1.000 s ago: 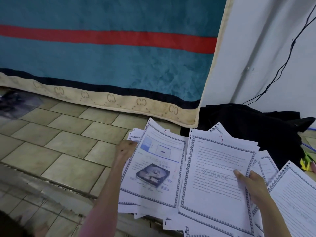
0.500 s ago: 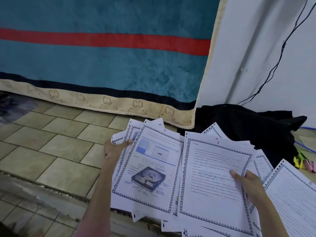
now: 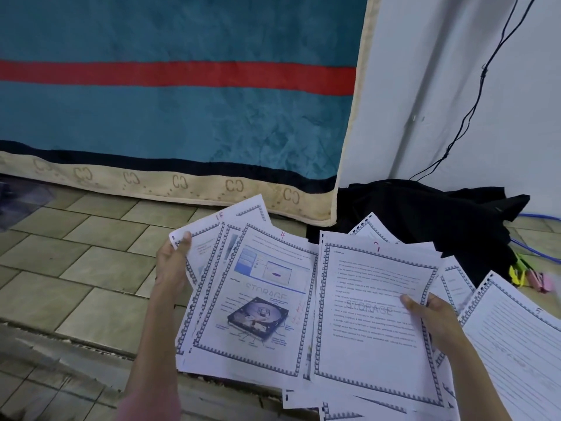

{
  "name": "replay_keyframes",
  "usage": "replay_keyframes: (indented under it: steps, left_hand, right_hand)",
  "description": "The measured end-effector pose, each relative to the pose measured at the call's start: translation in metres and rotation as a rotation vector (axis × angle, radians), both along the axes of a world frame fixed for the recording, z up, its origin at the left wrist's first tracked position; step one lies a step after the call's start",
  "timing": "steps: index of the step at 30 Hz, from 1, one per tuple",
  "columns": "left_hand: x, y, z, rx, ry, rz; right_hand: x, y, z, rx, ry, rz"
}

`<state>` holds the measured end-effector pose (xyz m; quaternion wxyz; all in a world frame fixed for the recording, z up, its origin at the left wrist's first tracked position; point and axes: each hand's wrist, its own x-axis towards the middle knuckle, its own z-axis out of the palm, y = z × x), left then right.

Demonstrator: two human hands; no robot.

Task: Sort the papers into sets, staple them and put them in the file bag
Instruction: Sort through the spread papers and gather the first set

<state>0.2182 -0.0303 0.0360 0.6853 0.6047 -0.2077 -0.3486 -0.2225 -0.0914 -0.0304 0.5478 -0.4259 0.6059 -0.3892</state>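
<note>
A fanned spread of white printed papers with dotted borders fills the lower middle of the head view. My left hand [image 3: 171,265] grips the left bundle at its upper left corner; its top sheet shows a hard-disk picture [image 3: 252,302]. My right hand [image 3: 431,317] pinches a text sheet watermarked STORAGE [image 3: 373,323], thumb on top. More sheets lie under and to the right, among them a lined page [image 3: 516,354]. No stapler and no file bag is in view.
A teal blanket with a red stripe [image 3: 170,95] hangs down to the tiled floor [image 3: 79,256]. Black cloth [image 3: 425,220] lies by the white wall, with a black cable [image 3: 473,107] above it. Coloured pegs [image 3: 534,278] lie at the right.
My left hand has lifted its bundle and fanned it wider, so more numbered corners show at the upper left. My right hand keeps its hold on the text sheet.
</note>
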Motion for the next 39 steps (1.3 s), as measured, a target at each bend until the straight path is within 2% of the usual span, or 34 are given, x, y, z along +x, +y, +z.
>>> replay_keyframes:
  steps: [7, 9, 11, 12, 13, 15, 18, 21, 25, 27, 31, 39]
  left_hand:
    - [0.008, -0.008, -0.006, -0.033, -0.037, 0.204]
    - [0.007, -0.013, -0.011, 0.14, -0.15, 0.203]
    - [0.005, -0.014, -0.021, 0.451, -0.434, 0.225]
    - [0.001, -0.014, -0.027, 0.533, -0.559, 0.233]
    - [-0.003, -0.013, -0.033, 0.551, -0.633, 0.188]
    - [-0.014, -0.012, -0.04, 0.636, -0.662, -0.031]
    - [-0.022, -0.012, -0.043, 0.721, -0.606, -0.196]
    - [-0.025, -0.012, -0.033, 0.624, -0.486, -0.2]
    - [-0.018, -0.01, -0.026, 0.366, -0.083, -0.122]
    - [-0.012, -0.01, -0.023, 0.292, 0.056, -0.159]
    - [-0.003, -0.013, -0.017, 0.193, 0.102, -0.242]
    - [-0.001, -0.013, -0.016, 0.001, 0.064, -0.087]
  right_hand:
    - [-0.001, -0.004, -0.005, 0.015, -0.001, -0.024]
    - [-0.001, -0.004, -0.005, 0.017, 0.0, -0.028]
    - [-0.001, -0.005, -0.006, 0.015, 0.008, -0.033]
    - [-0.001, -0.005, -0.006, 0.014, 0.01, -0.032]
    - [-0.002, -0.005, -0.007, 0.017, 0.012, -0.031]
    - [-0.002, -0.006, -0.008, 0.014, 0.012, -0.025]
    - [-0.003, -0.006, -0.009, 0.0, 0.021, -0.023]
    - [-0.003, -0.007, -0.01, 0.007, 0.009, -0.036]
    - [-0.003, -0.008, -0.01, 0.028, 0.025, -0.047]
    - [-0.002, -0.008, -0.009, 0.03, 0.028, -0.05]
    - [-0.002, -0.008, -0.008, 0.031, 0.031, -0.046]
    - [-0.003, -0.007, -0.009, 0.014, 0.023, -0.041]
